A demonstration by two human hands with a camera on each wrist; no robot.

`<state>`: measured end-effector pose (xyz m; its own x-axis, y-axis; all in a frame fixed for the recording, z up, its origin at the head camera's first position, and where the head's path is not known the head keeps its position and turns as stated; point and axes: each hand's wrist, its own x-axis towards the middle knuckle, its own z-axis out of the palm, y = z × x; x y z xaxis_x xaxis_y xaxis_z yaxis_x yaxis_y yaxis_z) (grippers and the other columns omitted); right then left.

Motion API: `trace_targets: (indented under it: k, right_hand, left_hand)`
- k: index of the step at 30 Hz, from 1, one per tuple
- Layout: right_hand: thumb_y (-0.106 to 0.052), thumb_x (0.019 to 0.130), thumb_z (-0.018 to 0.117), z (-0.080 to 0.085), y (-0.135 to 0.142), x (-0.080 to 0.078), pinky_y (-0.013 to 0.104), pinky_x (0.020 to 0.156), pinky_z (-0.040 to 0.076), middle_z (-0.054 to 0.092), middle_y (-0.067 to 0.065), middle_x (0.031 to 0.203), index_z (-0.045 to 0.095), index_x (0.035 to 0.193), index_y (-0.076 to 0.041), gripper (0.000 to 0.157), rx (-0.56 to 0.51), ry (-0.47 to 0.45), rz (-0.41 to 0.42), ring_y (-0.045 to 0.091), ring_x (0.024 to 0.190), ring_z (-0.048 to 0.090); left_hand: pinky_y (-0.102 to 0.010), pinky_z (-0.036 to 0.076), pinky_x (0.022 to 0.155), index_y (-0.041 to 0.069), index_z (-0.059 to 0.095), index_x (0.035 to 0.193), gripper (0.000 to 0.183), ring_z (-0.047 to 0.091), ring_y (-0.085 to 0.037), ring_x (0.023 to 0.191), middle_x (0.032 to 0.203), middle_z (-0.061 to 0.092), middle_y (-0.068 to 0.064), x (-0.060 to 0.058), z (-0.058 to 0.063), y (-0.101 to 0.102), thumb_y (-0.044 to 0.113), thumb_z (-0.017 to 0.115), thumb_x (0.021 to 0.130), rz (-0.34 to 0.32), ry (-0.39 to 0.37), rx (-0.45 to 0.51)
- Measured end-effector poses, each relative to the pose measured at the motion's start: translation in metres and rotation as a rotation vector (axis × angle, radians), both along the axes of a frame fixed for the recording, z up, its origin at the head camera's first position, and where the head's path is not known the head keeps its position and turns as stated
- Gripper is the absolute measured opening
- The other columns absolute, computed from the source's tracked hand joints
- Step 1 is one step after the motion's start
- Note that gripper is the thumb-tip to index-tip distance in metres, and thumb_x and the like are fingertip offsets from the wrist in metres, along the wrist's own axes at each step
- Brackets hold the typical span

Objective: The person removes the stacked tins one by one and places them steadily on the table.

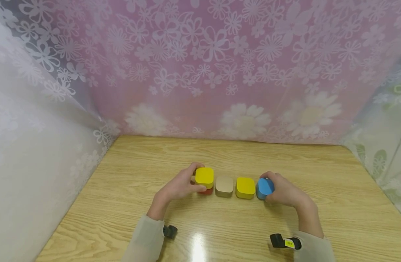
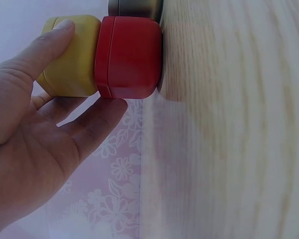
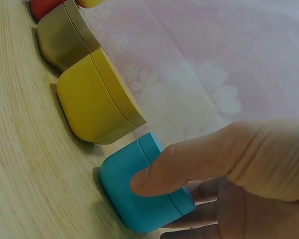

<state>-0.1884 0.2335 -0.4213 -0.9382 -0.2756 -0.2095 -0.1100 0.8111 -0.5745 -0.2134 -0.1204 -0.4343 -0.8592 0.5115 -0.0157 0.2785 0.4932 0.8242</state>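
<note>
My left hand (image 1: 180, 186) pinches a small yellow square tin (image 1: 204, 176) between thumb and fingers. That tin sits right on top of a red tin (image 2: 132, 57), whose lower part stands on the table; one fingertip lies along the red tin's side in the left wrist view. At the right end of the row, my right hand (image 1: 285, 192) grips a blue tin (image 3: 139, 184), thumb on its near side and fingers behind. Between the hands stand a gold-beige tin (image 1: 224, 185) and a second yellow tin (image 3: 94, 99), both lidded and upright.
The tins line up side by side with narrow gaps on a light wood table (image 1: 128, 218). A pink flowered curtain (image 1: 200, 72) hangs along the table's back edge, with pale cloth on both sides. Black wrist mounts (image 1: 170, 231) stick out from the sleeves.
</note>
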Motion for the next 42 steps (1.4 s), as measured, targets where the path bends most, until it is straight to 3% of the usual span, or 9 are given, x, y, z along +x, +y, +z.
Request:
trace_targets:
  k: [17,23,30,36,42]
  right_hand:
    - [-0.004,0.072,0.079,0.0,0.002,0.0,0.06,0.089,0.049,0.049,0.029,0.128,0.049,0.135,-0.002,0.069,-0.016,0.002,0.001,0.043,0.111,0.051]
    - [-0.007,0.071,0.083,0.0,0.002,0.002,0.062,0.089,0.048,0.041,0.034,0.135,0.037,0.146,-0.003,0.088,-0.041,0.004,0.01,0.046,0.113,0.05]
    - [-0.02,0.074,0.086,0.008,-0.003,0.004,0.062,0.088,0.047,0.028,0.033,0.147,0.026,0.154,-0.007,0.101,-0.095,0.113,0.008,0.048,0.121,0.044]
    - [-0.023,0.082,0.081,0.017,-0.018,0.005,0.068,0.099,0.039,0.032,0.027,0.151,0.029,0.154,-0.005,0.09,-0.118,0.193,0.025,0.048,0.136,0.031]
    - [-0.023,0.091,0.073,0.015,-0.054,0.004,0.063,0.105,0.036,0.039,0.021,0.148,0.037,0.149,-0.006,0.07,-0.166,0.294,0.069,0.042,0.136,0.036]
  left_hand:
    - [-0.036,0.052,0.09,0.012,0.041,0.139,0.06,0.058,-0.018,0.103,0.123,0.059,-0.002,0.002,0.001,0.0,0.017,0.075,0.09,-0.009,0.014,0.003]
    - [-0.035,0.052,0.09,0.013,0.042,0.138,0.06,0.058,-0.019,0.103,0.122,0.059,-0.002,0.001,0.0,0.0,0.018,0.076,0.09,-0.014,0.021,0.001]
    - [-0.036,0.052,0.089,0.012,0.042,0.138,0.058,0.058,-0.018,0.102,0.12,0.059,-0.002,0.001,-0.001,0.0,0.017,0.075,0.09,-0.019,0.02,0.009]
    - [-0.036,0.052,0.089,0.013,0.041,0.138,0.06,0.059,-0.018,0.103,0.122,0.06,-0.003,0.001,-0.001,0.0,0.018,0.076,0.09,-0.017,0.018,-0.004]
    - [-0.035,0.052,0.09,0.013,0.041,0.139,0.061,0.058,-0.019,0.107,0.124,0.06,-0.002,0.001,-0.001,0.0,0.018,0.076,0.09,-0.011,0.011,0.002]
